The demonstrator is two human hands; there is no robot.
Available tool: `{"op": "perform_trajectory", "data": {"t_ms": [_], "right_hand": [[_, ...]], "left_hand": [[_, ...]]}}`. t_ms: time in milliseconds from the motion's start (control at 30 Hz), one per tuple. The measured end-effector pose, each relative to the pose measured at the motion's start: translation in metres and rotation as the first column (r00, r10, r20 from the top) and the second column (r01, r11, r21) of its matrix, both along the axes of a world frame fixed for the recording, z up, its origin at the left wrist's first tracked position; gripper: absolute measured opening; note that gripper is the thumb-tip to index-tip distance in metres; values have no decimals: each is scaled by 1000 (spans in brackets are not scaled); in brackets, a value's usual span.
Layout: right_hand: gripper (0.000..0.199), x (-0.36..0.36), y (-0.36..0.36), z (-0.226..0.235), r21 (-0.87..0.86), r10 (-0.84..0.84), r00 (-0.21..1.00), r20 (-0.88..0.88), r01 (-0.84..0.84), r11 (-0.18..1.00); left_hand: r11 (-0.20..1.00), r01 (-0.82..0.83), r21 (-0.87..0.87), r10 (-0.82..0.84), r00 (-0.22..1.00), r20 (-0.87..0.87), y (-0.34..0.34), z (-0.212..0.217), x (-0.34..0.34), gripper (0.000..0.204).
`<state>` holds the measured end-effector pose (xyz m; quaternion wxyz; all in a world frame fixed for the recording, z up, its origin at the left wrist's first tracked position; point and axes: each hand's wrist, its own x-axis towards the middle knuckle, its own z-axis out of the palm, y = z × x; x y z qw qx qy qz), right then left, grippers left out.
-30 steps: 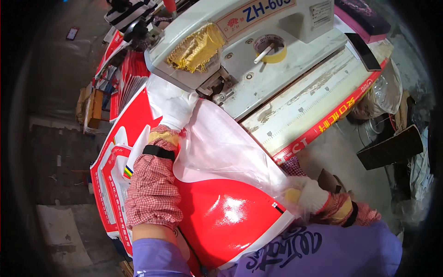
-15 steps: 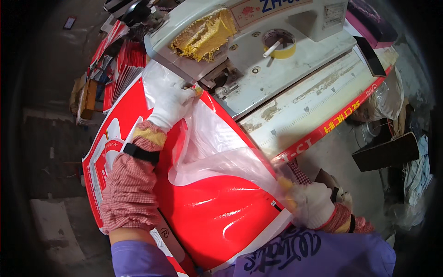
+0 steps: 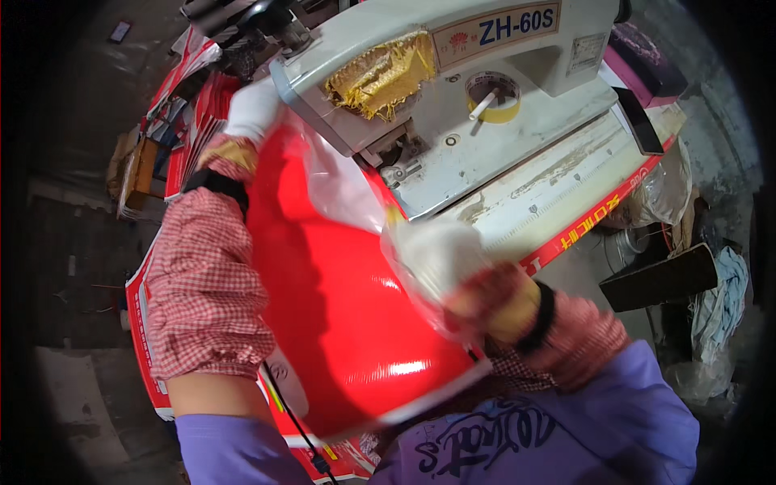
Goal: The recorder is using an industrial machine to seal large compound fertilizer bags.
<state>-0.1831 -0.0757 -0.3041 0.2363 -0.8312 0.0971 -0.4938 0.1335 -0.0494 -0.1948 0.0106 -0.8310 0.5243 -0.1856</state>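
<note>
A large red plastic bag [image 3: 323, 275] with a white border lies across my lap side, below the sewing machine [image 3: 388, 73]. Its clear inner liner [image 3: 343, 182] shows along the edge beside the machine. My left hand [image 3: 252, 111], in a white glove, is at the bag's far end, just left of the machine head; its fingers are blurred and partly hidden. My right hand [image 3: 440, 255], also gloved and smeared by motion, is closed at the bag's edge near the machine bed, with clear film bunched along it.
A tape roll [image 3: 495, 99] with a white stick in it rests on the machine. A dark phone-like slab [image 3: 638, 121] lies on the ruled bed [image 3: 550, 194]. Stacked red bags [image 3: 212, 121] stand at the far left. A dark open box [image 3: 659, 279] and blue cloth [image 3: 722, 291] are at right.
My left hand has moved away and left along the machine head. My right hand has come up and left to the bag's edge by the bed. The liner's wide opening has narrowed.
</note>
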Motion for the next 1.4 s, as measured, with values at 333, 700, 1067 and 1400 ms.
{"op": "perform_trajectory", "data": {"t_ms": [333, 700, 1067, 1400], "right_hand": [[24, 59, -66, 34, 143, 341, 511, -789, -387, 911], [20, 80, -79, 9, -63, 307, 513, -801, -582, 811], [22, 97, -60, -15, 108, 314, 559, -767, -369, 923], [22, -14, -16, 38, 478, 417, 702, -577, -124, 870]], "left_hand": [[795, 156, 587, -176, 984, -22, 27, 72, -175, 25], [196, 651, 734, -276, 755, -595, -7, 77, -312, 26], [172, 559, 811, 703, 507, -498, 27, 103, -309, 54], [-236, 478, 846, 39, 875, -483, 88, 60, -417, 8]]}}
